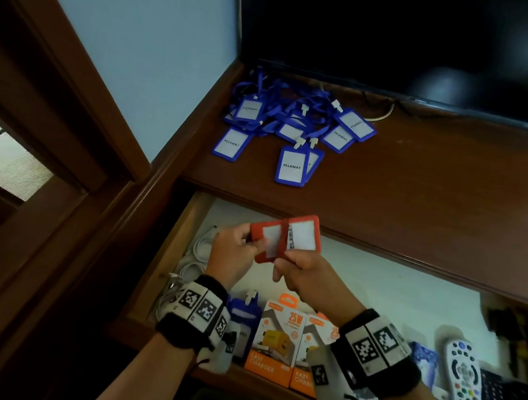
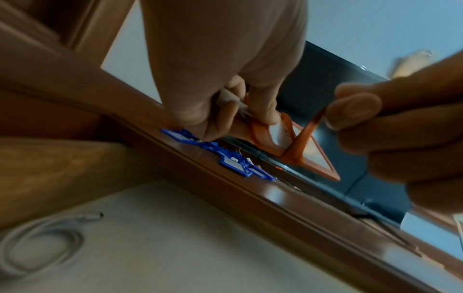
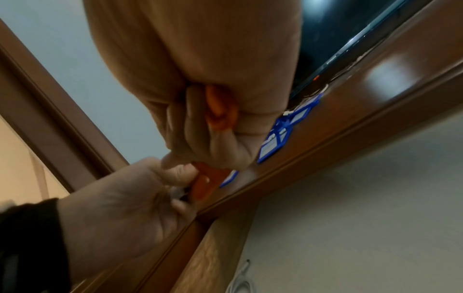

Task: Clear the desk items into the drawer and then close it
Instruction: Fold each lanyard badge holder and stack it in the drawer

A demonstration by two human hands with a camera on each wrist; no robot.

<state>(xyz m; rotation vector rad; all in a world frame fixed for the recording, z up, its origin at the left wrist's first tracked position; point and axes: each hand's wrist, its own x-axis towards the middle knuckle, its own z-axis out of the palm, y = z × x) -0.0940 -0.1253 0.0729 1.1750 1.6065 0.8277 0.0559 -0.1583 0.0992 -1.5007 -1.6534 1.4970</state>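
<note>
Both hands are raised above the open drawer (image 1: 164,254), holding two red badge holders (image 1: 286,240) between them. The left hand (image 1: 230,252) pinches the left holder at its near-left edge, thumb on top and fingers (image 2: 265,111) curled beneath. The right hand (image 1: 304,280) grips the right holder at its near edge, fingers (image 3: 220,142) clenched round the red plastic. The two holders overlap at their inner edges; the right one shows a white insert with dark lettering, only partly legible. In the left wrist view the holders stand at an angle to each other, meeting along one edge. On the table (image 1: 437,193), far of the drawer, lies a pile of blue badge holders (image 1: 293,131) with tangled blue lanyards, several inserts reading "PELAWAT". Behind them stands a dark screen (image 1: 406,35). Inside the drawer: a coiled white cable (image 1: 195,257) at the left, one blue badge holder (image 1: 242,322) near the front, two orange charger boxes (image 1: 276,339) just right of it, and a grey remote (image 1: 465,380) at the right.
</note>
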